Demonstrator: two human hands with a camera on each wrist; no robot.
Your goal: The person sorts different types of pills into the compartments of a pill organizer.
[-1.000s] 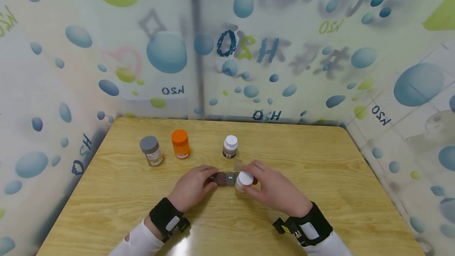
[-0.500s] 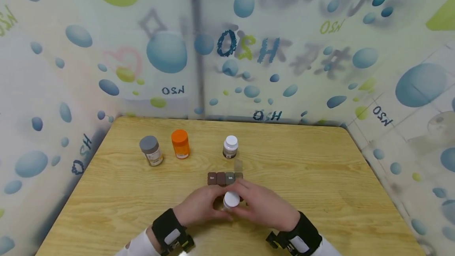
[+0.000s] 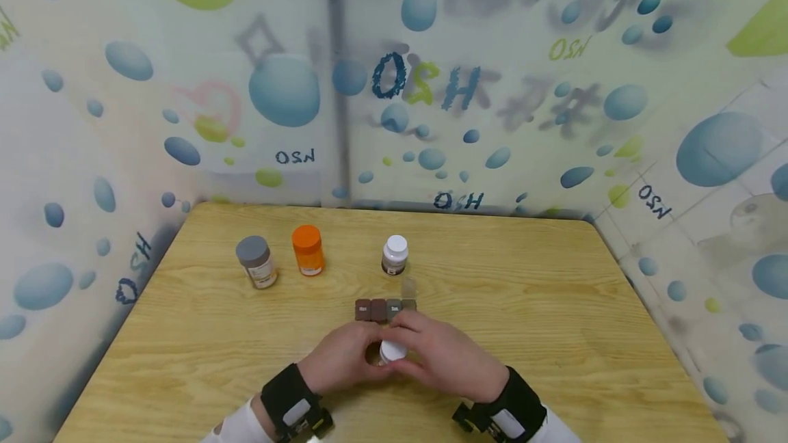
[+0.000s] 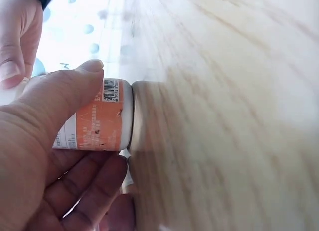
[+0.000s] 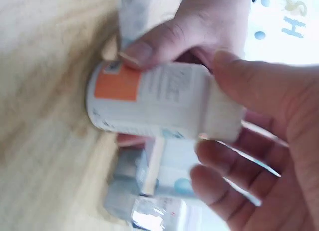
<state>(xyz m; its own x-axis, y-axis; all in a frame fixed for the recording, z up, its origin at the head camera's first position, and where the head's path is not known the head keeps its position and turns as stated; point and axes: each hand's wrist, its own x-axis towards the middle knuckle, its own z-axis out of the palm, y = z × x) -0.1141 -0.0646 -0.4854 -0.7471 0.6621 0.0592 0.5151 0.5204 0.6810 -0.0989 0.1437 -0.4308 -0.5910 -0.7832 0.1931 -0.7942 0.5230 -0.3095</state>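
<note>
In the head view, the white bottle (image 3: 392, 353) stood between the left hand (image 3: 345, 359) and the right hand (image 3: 452, 355), on the near side of a row of small boxes (image 3: 378, 310), which a forward slip could knock. From the left wrist, the left hand gripped the bottle near the table (image 4: 224, 141); too loose a hold could let it turn. From the right wrist, the right hand held the cap (image 5: 223, 114); a jerk might tip the bottle.
</note>
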